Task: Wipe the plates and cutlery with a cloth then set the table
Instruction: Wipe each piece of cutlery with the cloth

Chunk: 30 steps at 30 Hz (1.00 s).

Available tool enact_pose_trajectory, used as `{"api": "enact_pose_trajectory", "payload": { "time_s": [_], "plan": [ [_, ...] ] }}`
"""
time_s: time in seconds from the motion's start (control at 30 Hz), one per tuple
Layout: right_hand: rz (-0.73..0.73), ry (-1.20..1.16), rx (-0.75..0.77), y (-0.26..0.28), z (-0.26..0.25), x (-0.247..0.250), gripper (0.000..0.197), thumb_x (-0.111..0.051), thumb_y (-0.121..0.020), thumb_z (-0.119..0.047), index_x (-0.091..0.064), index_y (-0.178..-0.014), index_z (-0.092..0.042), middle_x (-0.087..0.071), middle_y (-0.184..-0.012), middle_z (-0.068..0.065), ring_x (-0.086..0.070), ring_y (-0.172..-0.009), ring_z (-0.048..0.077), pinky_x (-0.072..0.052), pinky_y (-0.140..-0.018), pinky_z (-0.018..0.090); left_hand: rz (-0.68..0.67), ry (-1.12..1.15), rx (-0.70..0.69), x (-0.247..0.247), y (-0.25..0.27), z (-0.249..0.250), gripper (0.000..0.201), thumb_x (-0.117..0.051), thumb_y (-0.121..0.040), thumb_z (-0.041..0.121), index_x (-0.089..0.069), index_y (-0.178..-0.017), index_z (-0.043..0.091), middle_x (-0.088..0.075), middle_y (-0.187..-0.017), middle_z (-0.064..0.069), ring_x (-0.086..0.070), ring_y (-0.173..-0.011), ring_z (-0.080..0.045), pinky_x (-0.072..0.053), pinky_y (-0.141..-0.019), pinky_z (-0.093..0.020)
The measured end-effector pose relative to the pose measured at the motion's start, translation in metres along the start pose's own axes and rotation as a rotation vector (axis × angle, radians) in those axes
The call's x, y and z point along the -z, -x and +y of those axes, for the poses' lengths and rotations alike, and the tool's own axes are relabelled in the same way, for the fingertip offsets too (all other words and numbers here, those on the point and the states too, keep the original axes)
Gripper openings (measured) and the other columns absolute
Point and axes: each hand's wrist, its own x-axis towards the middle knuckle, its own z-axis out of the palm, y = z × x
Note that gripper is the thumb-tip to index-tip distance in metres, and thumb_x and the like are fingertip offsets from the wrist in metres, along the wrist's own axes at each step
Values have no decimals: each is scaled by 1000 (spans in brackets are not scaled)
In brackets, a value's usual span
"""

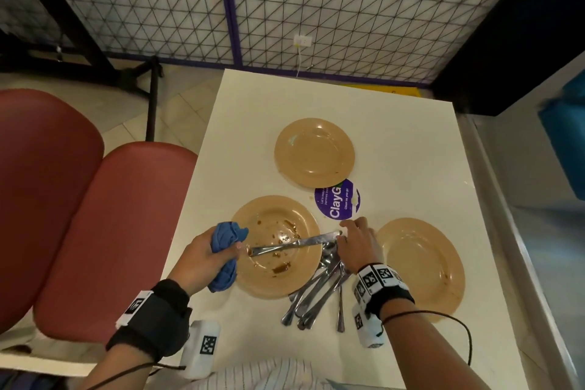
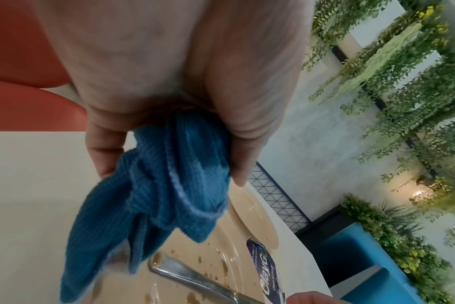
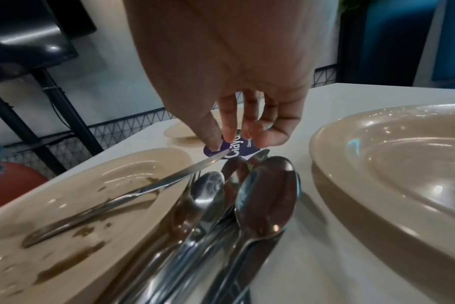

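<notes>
The right hand point(image 1: 356, 244) pinches the steel table knife point(image 1: 294, 244) by its right blade tip; the handle extends left over the stained tan plate point(image 1: 275, 282) toward the left hand point(image 1: 202, 260), which is clenched around the bunched blue cloth point(image 1: 226, 244).

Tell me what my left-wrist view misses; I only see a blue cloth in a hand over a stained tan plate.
Observer: The right hand pinches the blade tip of a silver table knife lying across that stained tan plate.
Operator: Report other cutlery.
Observer: A pile of steel spoons and forks lies on the white table, between the stained plate and a tan plate on the right.
Operator: Count the plates.
Observer: Three; the far tan plate partly covers a round purple sticker.
</notes>
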Motion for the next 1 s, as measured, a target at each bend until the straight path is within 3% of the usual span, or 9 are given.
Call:
{"api": "enact_pose_trajectory", "payload": {
  "time_s": [0.17, 0.27, 0.37, 0.47, 0.57, 0.67, 0.77, 0.87, 1.0],
  "plan": [
    [-109, 214, 45, -21, -10, 6, 28, -48, -98, -29, -63, -121, -23, -50, -130, 3, -45, -119, 26, -49, -95, 40, 48, -17, -5, 12, -3, -10, 31, -75, -88, 28, -64, -117, 30, -74, -104, 5, -69, -100, -14, -52, -99, -44],
    [-181, 271, 93, -30, -12, 14, 24, -48, -99, -28, -68, -111, -23, -60, -119, 2, -48, -115, 25, -49, -93, 39, 39, 16, -33, 19, -4, -14, 32, -74, -89, 26, -63, -120, 30, -74, -108, 7, -68, -103, -12, -51, -101, -42],
    [-233, 74, 100, -34, -12, 23, 13, -56, -96, -23, -69, -95, -23, -68, -104, 1, -59, -101, 20, -52, -86, 34, 32, 55, -54, 23, -5, -9, 32, -71, -92, 25, -61, -121, 33, -73, -111, 8, -67, -106, -10, -50, -102, -39],
    [-235, -154, 142, -28, -20, 42, 11, -64, -92, -18, -67, -83, -23, -69, -89, -1, -63, -83, 18, -49, -72, 24, 4, 86, -98, 18, -7, 9, 38, -66, -95, 21, -54, -127, 37, -69, -117, 10, -63, -110, -6, -47, -97, -25],
    [-181, -289, 205, -16, -33, 63, 10, -67, -89, -19, -69, -80, -23, -69, -82, 3, -64, -79, 26, -51, -71, 33, -52, 29, -176, 3, -14, 33, 48, -64, -96, 22, -45, -139, 32, -64, -123, 8, -59, -114, -5, -45, -101, -25],
    [-146, -403, 288, -2, -50, 79, 12, -68, -91, -20, -68, -79, -23, -67, -76, -4, -64, -74, 19, -54, -74, 36, -118, -33, -273, -23, -22, 60, 52, -63, -96, 23, -43, -144, 31, -61, -131, 8, -56, -121, -7, -43, -107, -29],
    [-94, -423, 395, 9, -70, 90, 17, -67, -92, -16, -65, -76, -22, -65, -72, -11, -58, -67, 0, -46, -67, 16, -195, -81, -368, -52, -25, 84, 58, -64, -96, 23, -39, -147, 36, -58, -136, 10, -54, -123, -6, -42, -104, -27],
    [-59, -452, 497, 17, -86, 102, 16, -65, -92, -10, -62, -77, -14, -63, -72, -1, -54, -64, 4, -42, -62, 14, -248, -97, -384, -71, -23, 92, 54, -66, -95, 26, -44, -144, 34, -63, -126, 11, -59, -115, -7, -46, -96, -27],
    [-25, -445, 549, 24, -94, 114, 11, -66, -91, -11, -66, -80, -15, -67, -76, 0, -60, -69, 10, -50, -65, 20, -153, -20, -379, -81, -13, 97, 23, -68, -92, 33, -62, -114, 31, -69, -101, 14, -64, -86, 5, -48, -82, -23]
  ]
}}
